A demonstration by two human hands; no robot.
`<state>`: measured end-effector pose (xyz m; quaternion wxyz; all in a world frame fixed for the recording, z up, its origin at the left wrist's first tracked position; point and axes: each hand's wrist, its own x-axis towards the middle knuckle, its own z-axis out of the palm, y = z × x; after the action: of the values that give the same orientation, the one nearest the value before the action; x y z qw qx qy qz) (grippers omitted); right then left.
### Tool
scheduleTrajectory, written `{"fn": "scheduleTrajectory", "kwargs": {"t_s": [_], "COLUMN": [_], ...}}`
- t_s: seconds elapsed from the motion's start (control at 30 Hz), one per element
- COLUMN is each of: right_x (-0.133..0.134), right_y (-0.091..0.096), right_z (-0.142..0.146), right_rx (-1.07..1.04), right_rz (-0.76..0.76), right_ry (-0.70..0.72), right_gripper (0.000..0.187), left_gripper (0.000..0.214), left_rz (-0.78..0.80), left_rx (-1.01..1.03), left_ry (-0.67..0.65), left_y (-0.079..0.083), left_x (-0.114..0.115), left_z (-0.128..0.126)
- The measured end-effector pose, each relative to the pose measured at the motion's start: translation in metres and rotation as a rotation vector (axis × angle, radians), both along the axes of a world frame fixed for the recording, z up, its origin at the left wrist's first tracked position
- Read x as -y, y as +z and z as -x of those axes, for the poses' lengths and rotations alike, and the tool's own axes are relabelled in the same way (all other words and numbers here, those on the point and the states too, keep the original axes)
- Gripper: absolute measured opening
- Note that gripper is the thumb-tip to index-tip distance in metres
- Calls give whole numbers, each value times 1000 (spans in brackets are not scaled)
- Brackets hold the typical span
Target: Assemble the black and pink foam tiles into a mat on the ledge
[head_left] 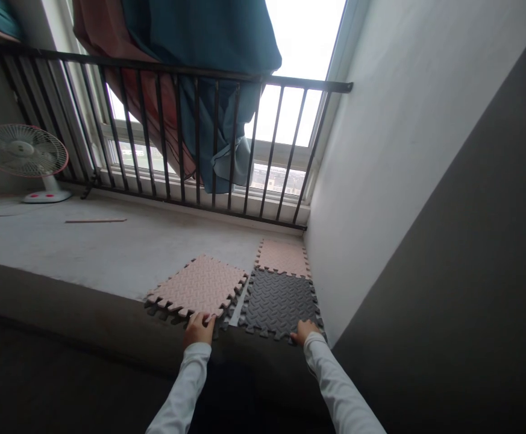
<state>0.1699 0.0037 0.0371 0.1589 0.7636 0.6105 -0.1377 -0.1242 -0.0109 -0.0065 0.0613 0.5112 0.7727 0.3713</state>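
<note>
Two stacked or overlapping foam mat tiles lie at a slant on the ledge, a pink foam mat tile (203,282) on top and dark tile edges showing beneath it. My left hand (199,328) is closed on the near edge of the pink tile. To its right lies a dark grey foam mat tile (281,303) with a tread pattern. My right hand (305,330) grips its near right corner, with some fingers hidden. Behind the grey tile, against the wall, another pink tile (283,257) lies flat and meets it along a toothed edge.
The tiles lie on a raised concrete ledge (167,235) with a drop at its front. A black railing (215,208) runs along the window, with curtains (203,36) over it. A white fan (25,154) and a thin stick (95,220) are on the left. A wall (357,199) bounds the right.
</note>
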Motion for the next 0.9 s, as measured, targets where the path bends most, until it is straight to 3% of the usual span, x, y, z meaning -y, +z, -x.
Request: {"fn": "scheduleTrajectory", "kwargs": {"t_s": [0.13,0.23,0.33,0.5,0.6,0.73,0.9], "right_x": [1,0,-1,1,3,1,-3], "right_y": [-4,-5,-4,-2,0,0,-5], "right_z": [-2,-2,-2,-1,0,1,1], "right_rx": [7,7,7,16,25,21,-1], "right_rz": [-4,2,8,1,-2,-3,-18], "right_ry": [-2,2,3,6,0,-7,2], "right_gripper": [54,55,55,60,60,58,51], "left_gripper": [22,25,24,16,13,14,18], "left_rz": [-321,-439,-391,-151,-89,-44,-23], "left_rx": [-8,-51,-93,-86,-64,-18,-21], "left_ry": [85,75,-11,-112,-163,-192,-216], "left_y": [32,42,29,-17,-36,-47,-49], "left_x": [-6,-2,6,15,18,22,24], "left_z": [9,9,2,-13,-17,-15,-11]}}
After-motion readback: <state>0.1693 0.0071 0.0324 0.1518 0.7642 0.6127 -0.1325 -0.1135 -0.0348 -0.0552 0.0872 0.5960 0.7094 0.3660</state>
